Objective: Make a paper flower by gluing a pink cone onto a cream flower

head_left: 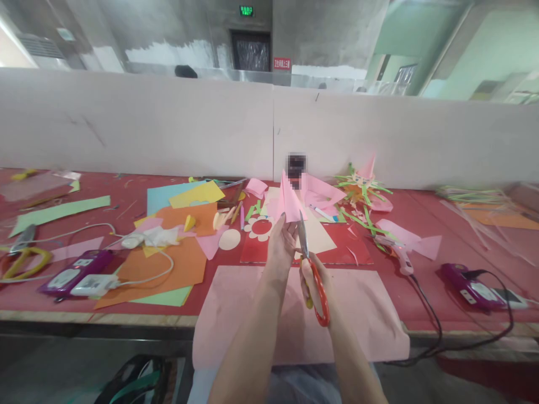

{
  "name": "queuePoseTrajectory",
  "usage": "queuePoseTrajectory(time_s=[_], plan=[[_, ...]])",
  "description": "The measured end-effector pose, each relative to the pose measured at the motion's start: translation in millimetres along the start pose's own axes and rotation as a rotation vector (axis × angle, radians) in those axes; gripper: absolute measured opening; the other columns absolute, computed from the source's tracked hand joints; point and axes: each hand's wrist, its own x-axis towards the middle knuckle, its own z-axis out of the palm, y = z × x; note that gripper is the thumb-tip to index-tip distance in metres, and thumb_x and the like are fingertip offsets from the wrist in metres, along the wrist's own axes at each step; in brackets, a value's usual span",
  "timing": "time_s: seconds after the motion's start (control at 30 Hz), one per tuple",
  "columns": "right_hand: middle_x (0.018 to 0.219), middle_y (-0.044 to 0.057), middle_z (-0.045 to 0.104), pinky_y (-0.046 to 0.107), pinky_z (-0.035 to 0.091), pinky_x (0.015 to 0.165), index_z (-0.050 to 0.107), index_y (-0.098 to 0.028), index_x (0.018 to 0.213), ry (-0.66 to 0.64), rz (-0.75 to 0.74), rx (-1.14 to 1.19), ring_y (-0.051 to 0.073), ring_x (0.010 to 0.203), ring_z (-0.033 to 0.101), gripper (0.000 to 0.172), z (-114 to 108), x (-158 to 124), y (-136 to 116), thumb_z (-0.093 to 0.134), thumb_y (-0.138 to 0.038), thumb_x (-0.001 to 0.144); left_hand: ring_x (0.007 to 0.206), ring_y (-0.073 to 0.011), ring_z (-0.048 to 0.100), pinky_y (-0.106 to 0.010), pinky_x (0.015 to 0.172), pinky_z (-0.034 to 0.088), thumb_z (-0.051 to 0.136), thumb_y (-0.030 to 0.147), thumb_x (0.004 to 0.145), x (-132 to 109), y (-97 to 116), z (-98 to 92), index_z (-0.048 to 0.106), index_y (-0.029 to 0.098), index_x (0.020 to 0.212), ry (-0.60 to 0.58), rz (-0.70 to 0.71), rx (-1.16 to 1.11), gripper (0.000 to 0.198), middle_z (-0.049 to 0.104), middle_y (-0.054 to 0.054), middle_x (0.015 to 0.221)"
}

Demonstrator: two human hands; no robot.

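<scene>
The left hand (281,238) pinches folded pink paper (289,201) up so the scissors (314,275), gripped by right hand (310,275), can snip beside the fingers.

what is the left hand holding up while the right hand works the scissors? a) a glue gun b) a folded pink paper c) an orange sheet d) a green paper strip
b: the left hand pinches a folded pink paper from below, while the right hand holds the red-handled scissors with the blades pointing up at the paper's edge; the glue gun lies on the table to the right.
</scene>
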Motion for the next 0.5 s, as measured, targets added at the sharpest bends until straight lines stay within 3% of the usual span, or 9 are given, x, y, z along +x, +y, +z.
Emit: queuePoseTrajectory(time_s=[0.23,0.5], plan=[[0.046,-0.009,0.037,0.016,0.026,0.027,0.050,-0.017,0.110,-0.040,0.065,0.009,0.004,0.029,0.029,0.052,-5.7,1.3,0.0,0.046,-0.059,0.078,0.092,-0.0157,0.063,-0.026,0.087,0.044,0.060,0.028,0.075,0.6,-7.7,-6.3,0.061,0.017,0.085,-0.049,-0.012,0.003,0.015,0.068,-0.005,0.090],[0.046,-0.009,0.037,0.017,0.023,0.025,0.052,-0.017,0.106,0.026,0.084,0.100,0.004,0.028,0.028,0.055,-9.1,6.4,6.1,0.055,-0.060,0.071,0.095,-0.0179,0.062,-0.028,0.086,0.044,0.057,0.031,0.076,3.2,-18.7,-7.4,0.062,0.017,0.088,-0.073,-0.035,-0.037,0.019,0.068,-0.007,0.093]])
